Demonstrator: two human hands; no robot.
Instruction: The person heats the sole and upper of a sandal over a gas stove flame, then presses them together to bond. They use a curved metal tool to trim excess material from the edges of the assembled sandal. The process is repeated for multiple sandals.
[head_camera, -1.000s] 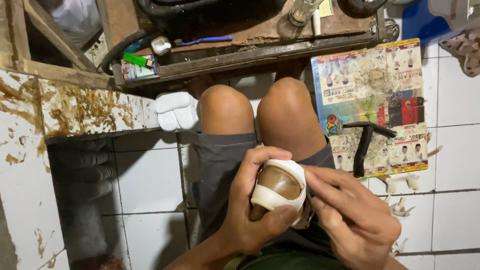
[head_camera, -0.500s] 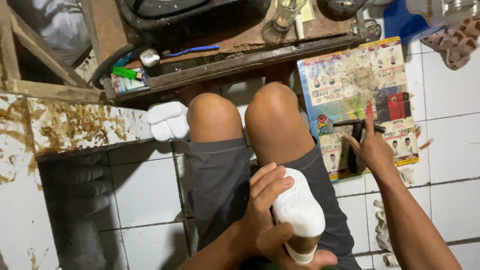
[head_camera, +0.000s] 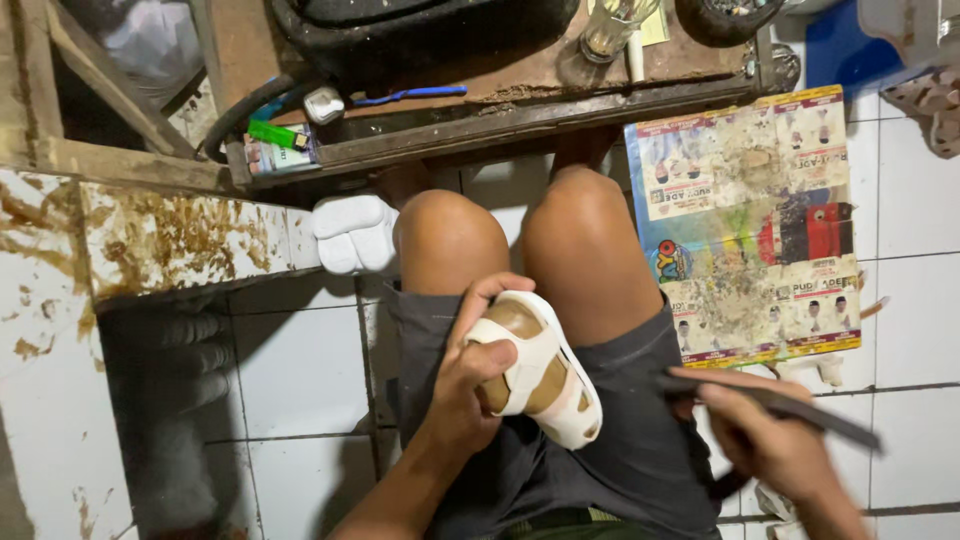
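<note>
Sandal (head_camera: 540, 375), white with a brown insole, lies tilted on our lap, our left hand (head_camera: 470, 385) grasping it from the left, fingers curled over its far end. Our right hand (head_camera: 775, 445), near right, grips a dark tool (head_camera: 800, 412). A stained printed sheet (head_camera: 750, 220) lies on the tiled floor (head_camera: 290, 370) at right.

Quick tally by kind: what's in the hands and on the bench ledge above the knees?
Sandals, in left hand: 1
Dark tools, in right hand: 1
Green lighters: 1
Blue pens: 1
Glasses: 1
Total: 5
</note>
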